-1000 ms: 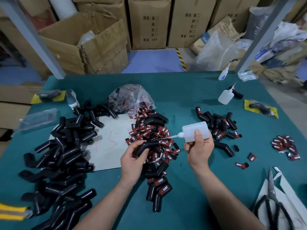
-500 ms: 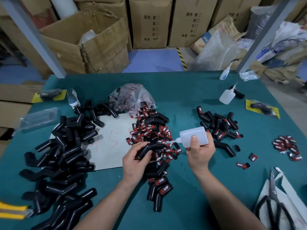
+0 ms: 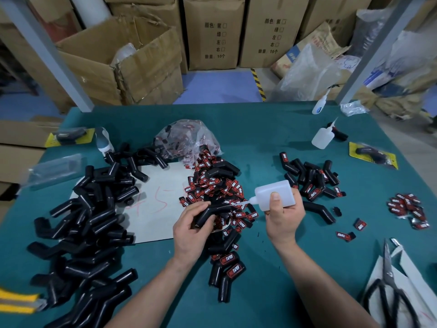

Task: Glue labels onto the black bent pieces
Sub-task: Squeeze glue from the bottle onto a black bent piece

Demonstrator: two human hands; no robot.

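Centrally, just above the near part of the teal counter, the left hand grips a black bent piece, fingers curled over its lower-left leg and thumb pressed near the elbow. The piece lies roughly left to right: one leg runs down and left into the palm, the other reaches right, out of the hand, with the bend arched away from the person. Just to its right, the right hand clasps a white glue bottle lying on its side, thumb across its body, the thin nozzle pointing left and its tip at the free leg; whether the tip touches cannot be told. Both hands hang over a heap of red-and-black labels spilling from a clear plastic bag. Unlabelled black pieces are piled to the left, a smaller group of labelled pieces lies to the right, and black-handled scissors rest at the near right corner.
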